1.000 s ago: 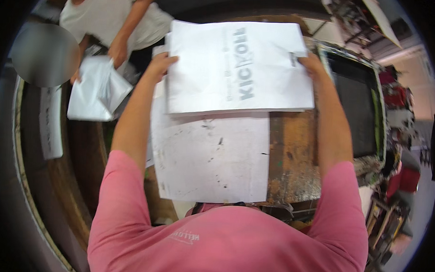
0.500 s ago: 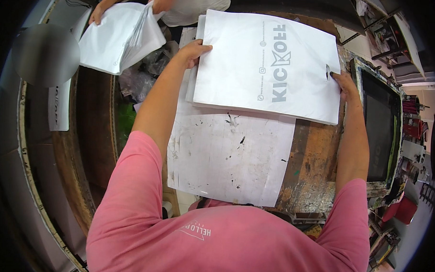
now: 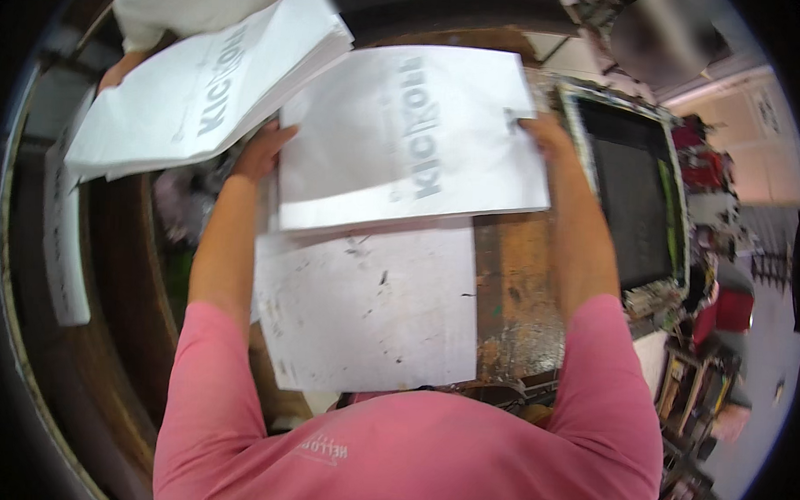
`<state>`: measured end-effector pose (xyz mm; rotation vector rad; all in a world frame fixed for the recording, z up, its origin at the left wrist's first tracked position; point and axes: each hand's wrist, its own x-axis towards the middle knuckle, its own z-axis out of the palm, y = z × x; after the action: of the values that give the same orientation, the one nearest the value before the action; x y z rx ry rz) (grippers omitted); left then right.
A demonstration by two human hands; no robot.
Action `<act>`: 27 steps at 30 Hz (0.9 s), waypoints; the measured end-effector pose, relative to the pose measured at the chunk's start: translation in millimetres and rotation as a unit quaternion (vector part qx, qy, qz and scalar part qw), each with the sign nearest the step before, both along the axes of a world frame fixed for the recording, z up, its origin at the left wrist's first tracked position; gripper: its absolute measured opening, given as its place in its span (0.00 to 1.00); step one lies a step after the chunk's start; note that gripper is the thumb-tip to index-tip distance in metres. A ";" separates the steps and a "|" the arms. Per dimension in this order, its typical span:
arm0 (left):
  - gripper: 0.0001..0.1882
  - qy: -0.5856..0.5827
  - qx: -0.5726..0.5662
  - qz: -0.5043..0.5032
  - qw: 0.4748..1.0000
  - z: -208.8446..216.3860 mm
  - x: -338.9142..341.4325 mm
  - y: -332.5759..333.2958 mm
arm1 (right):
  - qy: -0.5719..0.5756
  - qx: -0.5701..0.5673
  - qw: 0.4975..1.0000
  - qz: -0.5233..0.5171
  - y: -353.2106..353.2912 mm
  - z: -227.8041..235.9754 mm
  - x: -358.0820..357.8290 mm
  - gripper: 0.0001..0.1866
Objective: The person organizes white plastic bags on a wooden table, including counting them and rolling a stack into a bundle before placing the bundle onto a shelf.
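A stack of white printed bags (image 3: 341, 173) lies over the far part of the worktable. My left hand (image 3: 267, 150) is closed on its left edge, with the fingers partly hidden. At the opposite edge, beside a cut handle slot, my right hand (image 3: 543, 133) grips the same stack. A second stack of white printed bags (image 3: 171, 110) is held by a co-worker at the upper left, and its corner overhangs my stack close to my left hand. Below my bags is a white sheet (image 3: 371, 319) stained with dark ink marks.
Worn wood of the worktable (image 3: 517, 298) shows right of the sheet. A framed printing screen (image 3: 627, 192) stands along the right side. The co-worker's hand (image 3: 124, 68) is at the upper left. A red chair (image 3: 731, 313) is farther right.
The co-worker's stack has come nearer and to the right, up to my stack. My view has shifted, so the table appears farther left. Both my hands keep their hold on the bags.
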<state>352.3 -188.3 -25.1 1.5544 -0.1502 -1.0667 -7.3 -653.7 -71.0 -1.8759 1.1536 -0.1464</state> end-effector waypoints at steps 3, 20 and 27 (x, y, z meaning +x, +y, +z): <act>0.25 -0.084 0.043 -0.015 0.995 -1.2 2.0 4.1 | -0.076 0.085 0.993 -0.027 14.3 8.9 10.3 0.21; 0.23 -0.607 0.213 0.165 0.747 20.9 -289.4 232.0 | -0.170 -0.220 0.960 0.038 254.2 87.5 -179.3 0.16; 0.21 -0.170 0.306 0.310 0.884 15.3 -518.6 428.1 | -0.112 0.117 0.906 0.391 471.1 80.1 -207.5 0.14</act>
<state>-166.2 239.8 -9.8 2.1459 0.4713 -0.3214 -214.7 -182.5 9.1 -1.9010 0.1947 0.2166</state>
